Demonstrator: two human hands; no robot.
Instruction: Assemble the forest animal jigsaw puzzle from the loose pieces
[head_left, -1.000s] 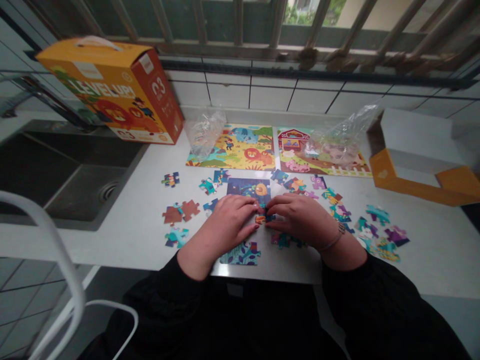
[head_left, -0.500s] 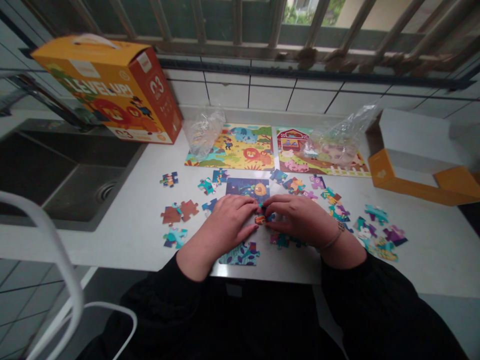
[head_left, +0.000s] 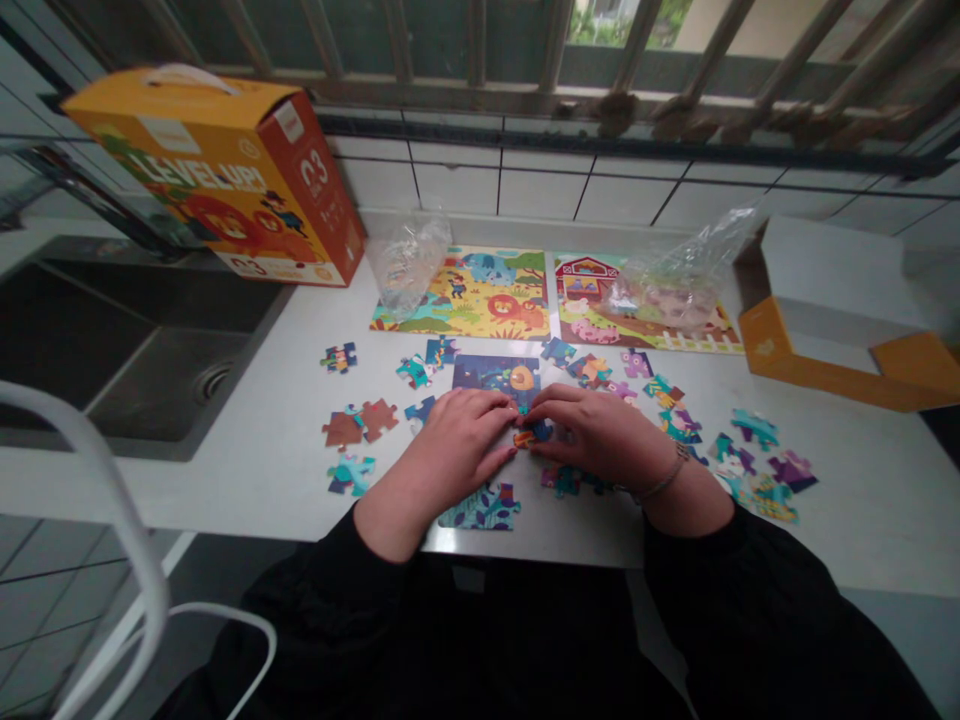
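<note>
Over the middle of the counter my left hand (head_left: pixel 466 432) curls its fingers and thumb at the left edge of a small dark puzzle piece (head_left: pixel 524 439) with an orange patch. On the other side, my right hand (head_left: pixel 604 432) grips that piece between thumb and fingers. Their fingertips nearly meet, so much of the piece is hidden. Just beyond lies a dark blue puzzle section (head_left: pixel 487 372) with a round orange shape. Closer to me, a teal leafy puzzle section (head_left: pixel 478 512) lies partly beneath my left wrist.
Loose puzzle pieces lie on both sides, among them brown pieces (head_left: pixel 360 424) and a purple piece (head_left: pixel 793 470). Behind are a lion picture board (head_left: pixel 480 300), a farm picture board (head_left: pixel 585 325) and plastic bags (head_left: pixel 409 265). An orange box (head_left: pixel 217 190) stands beside the sink (head_left: pixel 247 350); an opened box (head_left: pixel 817 365) sits right.
My right fingers have shifted slightly at the piece, and a bit more of the blue around it shows. My left hand has hardly moved.
</note>
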